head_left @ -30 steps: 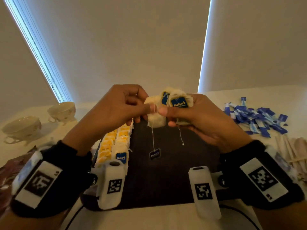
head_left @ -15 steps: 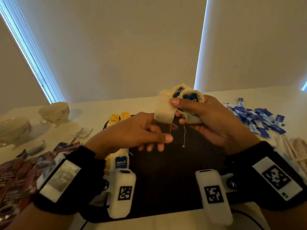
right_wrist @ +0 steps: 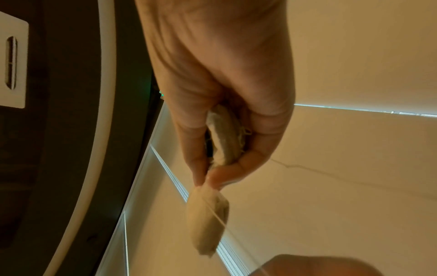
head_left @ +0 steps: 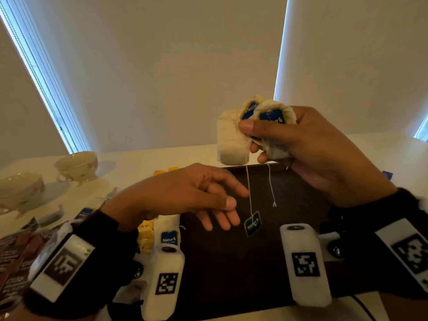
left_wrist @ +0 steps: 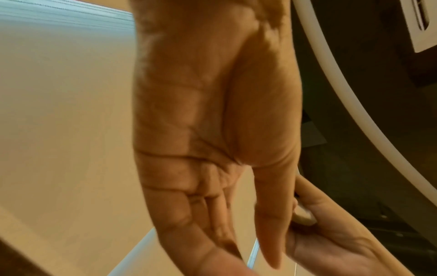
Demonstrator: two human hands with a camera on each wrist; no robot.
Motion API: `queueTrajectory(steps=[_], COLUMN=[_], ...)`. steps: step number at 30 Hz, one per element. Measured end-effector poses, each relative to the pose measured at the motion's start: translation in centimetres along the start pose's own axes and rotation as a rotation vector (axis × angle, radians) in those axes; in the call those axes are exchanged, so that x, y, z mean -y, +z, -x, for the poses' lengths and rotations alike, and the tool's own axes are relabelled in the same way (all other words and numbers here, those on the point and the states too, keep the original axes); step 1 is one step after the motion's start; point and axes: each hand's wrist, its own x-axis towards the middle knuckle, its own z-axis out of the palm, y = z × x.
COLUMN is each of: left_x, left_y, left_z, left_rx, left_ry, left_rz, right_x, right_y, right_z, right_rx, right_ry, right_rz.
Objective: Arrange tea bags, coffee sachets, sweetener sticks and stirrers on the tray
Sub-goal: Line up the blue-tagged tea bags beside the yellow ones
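Note:
My right hand [head_left: 250,135] is raised above the dark tray [head_left: 231,274] and grips a bunch of cream tea bags [head_left: 232,140] with blue tags. One bag hangs out past the thumb [right_wrist: 208,220]. Its string drops down to a blue tag [head_left: 252,223] dangling over the tray. My left hand [head_left: 222,205] is lower, over the tray's left part, fingers relaxed and spread, holding nothing; its fingertips are close to the hanging string. A row of yellow and white tea bags [head_left: 162,232] lies along the tray's left edge, partly hidden by my left arm.
Two cream teacups [head_left: 76,165] stand at the back left of the white table. Brown coffee sachets [head_left: 16,258] lie at the left edge. A blue sweetener stick [head_left: 388,174] peeks out behind my right wrist. Blinds close off the back.
My left hand let go of the tea bag it pinched, dropped and opened over the tray. My right hand rose with the bunch, and one tag now dangles free.

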Motion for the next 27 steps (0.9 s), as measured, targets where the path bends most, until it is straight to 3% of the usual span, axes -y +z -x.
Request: queueTrajectory(steps=[4, 8, 14, 18, 24, 27], left_x=[-0.1, -0.2, 0.3, 0.9, 0.0, -0.4], left_y=[-0.2, -0.6, -1.0, -1.0, -0.9, -0.9], left_z=[0.3, 0.7, 0.5, 0.1, 0.2, 0.4], left_rx=[0.004, 0.006, -0.053, -0.095, -0.414, -0.615], left_ry=[0.010, 0.033, -0.053, -0.094, -0.003, 0.151], left_rz=[0.037, -0.099, -0.129, -0.072, 0.225, 0.168], right_x=[0.6, 0.6, 0.4, 0.2, -0.1, -0.5], right_y=[0.6, 0.8, 0.8, 0.8, 0.3, 0.5], right_z=[-1.3, -1.8, -2.2, -2.1, -2.0, -2.1], right_rx=[0.048, 0.067, 0.067, 0.185, 0.335, 0.362], right_ry=[0.044, 0.089, 0.101, 0.117, 0.218, 0.248], right_rz=[0.081, 0.103, 0.065, -0.023, -0.059, 0.083])
